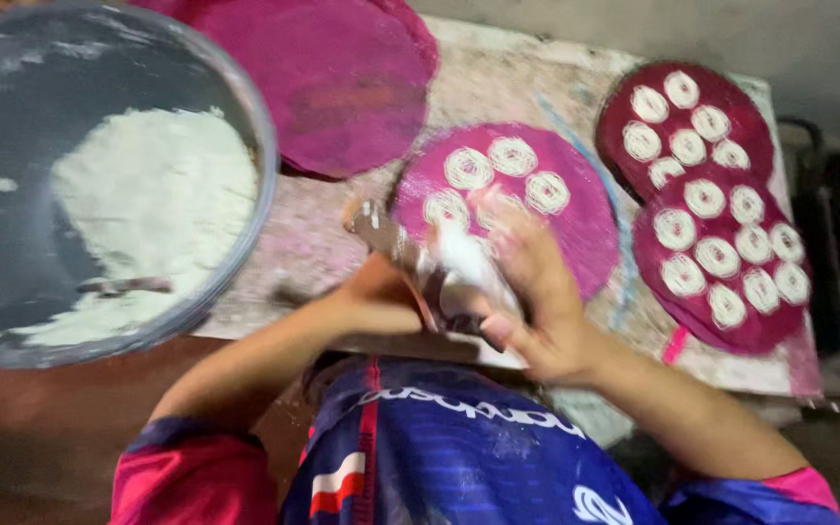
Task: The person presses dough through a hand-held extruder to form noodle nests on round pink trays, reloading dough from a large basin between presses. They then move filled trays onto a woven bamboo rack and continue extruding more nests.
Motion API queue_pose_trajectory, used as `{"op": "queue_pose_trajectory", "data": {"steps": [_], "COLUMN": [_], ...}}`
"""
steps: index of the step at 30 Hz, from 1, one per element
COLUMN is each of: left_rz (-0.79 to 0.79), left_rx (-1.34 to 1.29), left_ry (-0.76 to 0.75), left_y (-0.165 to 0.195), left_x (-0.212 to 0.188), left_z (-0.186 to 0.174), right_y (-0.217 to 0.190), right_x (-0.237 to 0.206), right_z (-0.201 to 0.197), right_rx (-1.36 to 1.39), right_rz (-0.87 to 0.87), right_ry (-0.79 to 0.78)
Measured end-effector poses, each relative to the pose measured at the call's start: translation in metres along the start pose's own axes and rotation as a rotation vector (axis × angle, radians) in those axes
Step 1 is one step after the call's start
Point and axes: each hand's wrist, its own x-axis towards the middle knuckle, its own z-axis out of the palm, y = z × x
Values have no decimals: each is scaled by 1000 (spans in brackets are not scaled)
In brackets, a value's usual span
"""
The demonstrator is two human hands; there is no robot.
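**me:** Fingers point(507, 255) on my right hand point(537, 292) are curled round a white dough press point(454, 267), blurry though. Left hand point(381, 297) sits clenched against its brown handle end point(373, 226).

**other:** where's that sitting?

**me:** Over the middle pink disc point(576, 209), at its 7 o'clock edge, five white spirals point(512, 156) on it already. Two full discs point(731, 262) at 3 o'clock, flour bowl point(245, 117) at 9, blank disc point(342, 68) at 11.
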Motion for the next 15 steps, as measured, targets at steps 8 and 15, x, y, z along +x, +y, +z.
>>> {"op": "queue_pose_trajectory", "data": {"steps": [8,15], "left_rz": [401,574], "left_rx": [-577,-1584], "left_ry": [-184,-247], "left_y": [1,-13], "left_x": [129,203], "left_z": [26,91], "right_y": [93,85], "right_x": [-167,-251], "right_z": [-158,-166], "right_rx": [953,1057], "right_rz": [963,1369], "right_ry": [-195,5]}}
